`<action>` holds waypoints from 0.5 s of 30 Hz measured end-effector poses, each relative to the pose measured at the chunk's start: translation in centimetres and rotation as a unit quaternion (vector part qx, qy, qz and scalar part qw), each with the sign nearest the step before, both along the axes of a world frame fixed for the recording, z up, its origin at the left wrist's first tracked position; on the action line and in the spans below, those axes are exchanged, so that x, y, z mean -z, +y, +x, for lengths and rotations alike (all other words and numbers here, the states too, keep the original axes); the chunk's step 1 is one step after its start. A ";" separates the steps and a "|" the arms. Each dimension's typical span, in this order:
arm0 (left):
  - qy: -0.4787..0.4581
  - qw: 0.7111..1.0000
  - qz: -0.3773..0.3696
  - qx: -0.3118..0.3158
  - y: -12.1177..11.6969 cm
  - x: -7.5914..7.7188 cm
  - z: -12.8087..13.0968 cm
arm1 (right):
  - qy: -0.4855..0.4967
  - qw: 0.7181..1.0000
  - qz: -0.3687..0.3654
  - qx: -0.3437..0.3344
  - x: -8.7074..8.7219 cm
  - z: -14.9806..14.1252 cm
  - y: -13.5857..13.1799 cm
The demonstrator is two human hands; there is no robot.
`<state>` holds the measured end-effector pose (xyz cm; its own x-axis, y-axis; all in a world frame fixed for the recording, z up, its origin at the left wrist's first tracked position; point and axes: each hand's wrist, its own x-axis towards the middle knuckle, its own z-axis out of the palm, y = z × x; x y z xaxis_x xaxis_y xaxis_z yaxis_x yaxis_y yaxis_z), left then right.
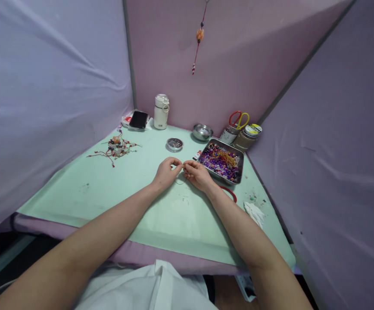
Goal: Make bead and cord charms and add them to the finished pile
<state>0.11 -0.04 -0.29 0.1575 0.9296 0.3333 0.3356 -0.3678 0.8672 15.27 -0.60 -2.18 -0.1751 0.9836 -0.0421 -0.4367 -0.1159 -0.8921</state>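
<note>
Over the middle of the table, my left hand (168,173) and my right hand (197,174) meet fingertip to fingertip. Both are closed in a pinch. A thin dark cord (180,182) runs from between them and curves just below the fingers; whatever else sits at the fingertips is too small to make out. Close by on the right is a metal tray (221,175) of purple, clear and orange beads with a tangle of golden thread on top. Just beyond the hands stands a small round clear case (174,145) with tiny dark pieces inside.
Finished-looking beaded strings (117,147) lie at the left. Along the back are a phone (139,120), a white bottle (161,113), a steel bowl (202,132), scissors (239,120) in a container and a jar (247,138). A red loop (234,196) and crumpled tissue (254,214) lie right.
</note>
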 end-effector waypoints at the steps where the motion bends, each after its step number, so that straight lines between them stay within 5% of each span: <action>1: -0.001 1.000 -0.002 -0.001 0.0 0.0 0.0 | 0.001 1.000 0.000 0.000 0.0 0.0 0.0; 15: -0.014 1.000 -0.004 0.000 0.0 -0.1 0.0 | -0.014 1.000 0.006 0.009 -0.3 -0.2 -0.2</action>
